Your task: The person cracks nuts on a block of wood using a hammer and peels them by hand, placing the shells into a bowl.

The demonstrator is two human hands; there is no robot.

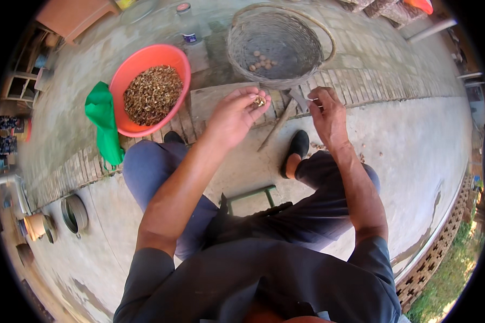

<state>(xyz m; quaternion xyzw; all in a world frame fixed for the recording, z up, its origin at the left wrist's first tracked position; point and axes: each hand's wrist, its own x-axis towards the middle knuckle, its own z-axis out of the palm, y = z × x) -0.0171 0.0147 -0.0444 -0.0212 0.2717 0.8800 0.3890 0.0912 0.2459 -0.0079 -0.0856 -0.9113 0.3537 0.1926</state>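
Small brown nut (260,100) pinched in raised left hand (236,114); right hand (326,114) closed on thin tool (310,99), hands apart

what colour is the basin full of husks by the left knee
Orange-red, seen in the head view: the plastic basin holds brown husks.

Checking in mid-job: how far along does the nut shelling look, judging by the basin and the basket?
Done: the woven basket holds only a few round nuts, and bits of shell lie by the right foot. In hand: the left hand pinches a small cracked piece; the right hand grips a thin tool. Left: the orange basin is heaped with brown pieces, so most seems to remain.
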